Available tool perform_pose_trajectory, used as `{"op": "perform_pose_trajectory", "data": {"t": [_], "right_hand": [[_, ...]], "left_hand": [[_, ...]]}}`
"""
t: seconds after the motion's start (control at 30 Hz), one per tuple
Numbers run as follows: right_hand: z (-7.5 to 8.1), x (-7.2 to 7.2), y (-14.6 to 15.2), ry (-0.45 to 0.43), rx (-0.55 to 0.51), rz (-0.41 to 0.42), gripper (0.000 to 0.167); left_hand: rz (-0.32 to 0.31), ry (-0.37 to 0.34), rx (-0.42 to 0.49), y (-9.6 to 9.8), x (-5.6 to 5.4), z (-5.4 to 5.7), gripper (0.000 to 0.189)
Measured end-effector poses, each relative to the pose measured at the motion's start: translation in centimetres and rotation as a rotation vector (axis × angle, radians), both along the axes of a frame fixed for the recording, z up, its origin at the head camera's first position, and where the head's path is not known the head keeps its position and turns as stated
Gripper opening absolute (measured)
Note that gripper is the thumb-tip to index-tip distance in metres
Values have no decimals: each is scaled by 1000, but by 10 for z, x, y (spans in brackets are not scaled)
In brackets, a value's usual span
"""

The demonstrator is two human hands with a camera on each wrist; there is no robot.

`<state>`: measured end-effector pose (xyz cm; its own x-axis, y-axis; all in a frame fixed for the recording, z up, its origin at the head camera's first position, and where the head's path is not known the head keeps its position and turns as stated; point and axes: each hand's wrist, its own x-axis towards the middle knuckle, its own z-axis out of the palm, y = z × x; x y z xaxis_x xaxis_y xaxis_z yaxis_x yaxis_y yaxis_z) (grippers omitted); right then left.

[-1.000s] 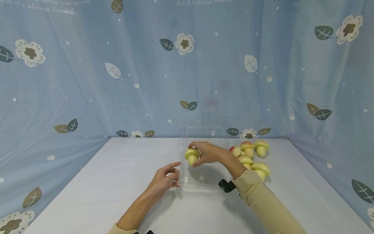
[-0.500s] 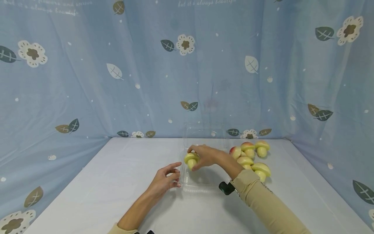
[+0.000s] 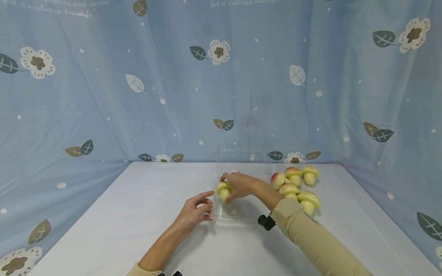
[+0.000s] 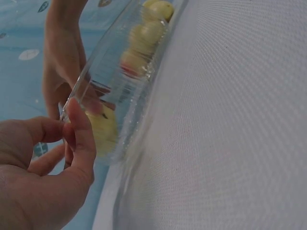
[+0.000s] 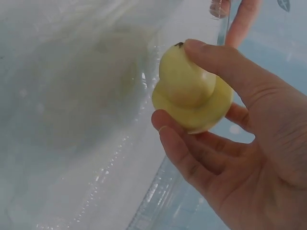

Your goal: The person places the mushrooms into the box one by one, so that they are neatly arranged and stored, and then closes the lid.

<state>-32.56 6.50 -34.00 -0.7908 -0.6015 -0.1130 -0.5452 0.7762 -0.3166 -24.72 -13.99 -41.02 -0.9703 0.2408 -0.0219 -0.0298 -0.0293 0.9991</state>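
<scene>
"1 yellow mushroom [image 3: 225, 195] over the clear box [image 3: 238, 219], close by its 9 o'clock wall. What has just changed?"

"In the last second the right hand [image 3: 239, 185] has eased it a touch lower and toward 8 o'clock. The left hand [image 3: 194, 211] has stayed where it was, at the box's 8 o'clock side. I'd judge the work is at the setting-down stage, with the letting go not yet done."

"Is it resting on the bottom?"

"I can't tell. The right grip is certainly pinching it, though: the right wrist view shows the thumb laid on the stem, fingertips against the cap, and a dark spot [image 5: 179, 44] at the stem's end that the head view doesn't show."

"And the left grip?"

"From the head you just see bent fingers beside the wall. The left wrist view settles it, I think: thumb and finger pinching the rim [image 4: 85, 72]."

"Any more mushrooms?"

"At least 5 others [image 3: 308, 200], clustered at 3 o'clock from the box on the table [image 3: 352, 230]. The head view takes in the whole cluster, and what looks like the raised lid [image 3: 241, 156] at 12 o'clock; the left wrist view catches only some mushrooms, through the plastic."
</scene>
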Motion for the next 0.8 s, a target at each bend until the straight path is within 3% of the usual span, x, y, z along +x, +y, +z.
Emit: {"op": "perform_pose_trajectory", "data": {"t": [0.8], "right_hand": [[-9,10,-16,-5,17,-176,66]], "left_hand": [[5,-7,7,1,-1,-1,49]]}}
